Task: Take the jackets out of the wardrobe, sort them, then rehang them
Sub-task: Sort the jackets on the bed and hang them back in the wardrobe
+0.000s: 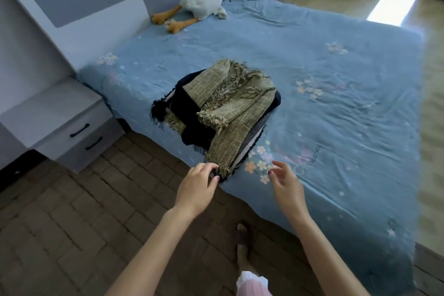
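Observation:
A green tweed jacket with frayed fringe lies folded on top of a dark navy jacket near the bed's front edge. A grey striped lining shows along the pile's right side. My left hand pinches the fringed lower corner of the green jacket at the mattress edge. My right hand hovers just right of that corner, above the sheet, fingers loosely spread and holding nothing.
The bed carries a blue floral sheet. A white plush goose lies near the grey headboard. A grey nightstand with two drawers stands at the left. My slippered foot is on the brown tiled floor below.

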